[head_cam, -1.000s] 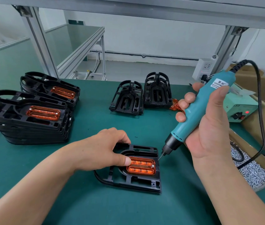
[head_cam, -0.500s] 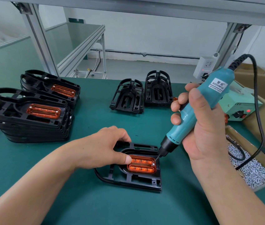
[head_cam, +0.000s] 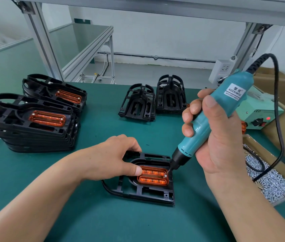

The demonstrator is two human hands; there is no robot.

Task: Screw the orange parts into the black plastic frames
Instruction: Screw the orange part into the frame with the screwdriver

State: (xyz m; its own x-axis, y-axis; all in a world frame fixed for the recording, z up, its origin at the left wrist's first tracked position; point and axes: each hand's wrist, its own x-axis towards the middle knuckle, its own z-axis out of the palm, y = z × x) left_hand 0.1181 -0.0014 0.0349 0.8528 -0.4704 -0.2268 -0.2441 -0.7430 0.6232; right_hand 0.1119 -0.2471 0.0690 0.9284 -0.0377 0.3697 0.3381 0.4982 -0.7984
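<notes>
A green mat (head_cam: 103, 224) covers the bench. Aluminium posts rise at the back left (head_cam: 40, 41) and back right (head_cam: 248, 39), carrying a beam (head_cam: 155, 7) overhead. A white socket strip (head_cam: 223, 69) hangs on the right post. Below it, at the mat's right edge, stands a teal box (head_cam: 248, 114), possibly a power supply, with a lit red lamp (head_cam: 267, 118) and a black switch (head_cam: 257, 122). Brown cartons (head_cam: 278, 84) sit behind and beside it. A second bench (head_cam: 89, 48) stands beyond the left post. A dark pipe (head_cam: 155, 57) runs low along the white wall (head_cam: 155, 35).
</notes>
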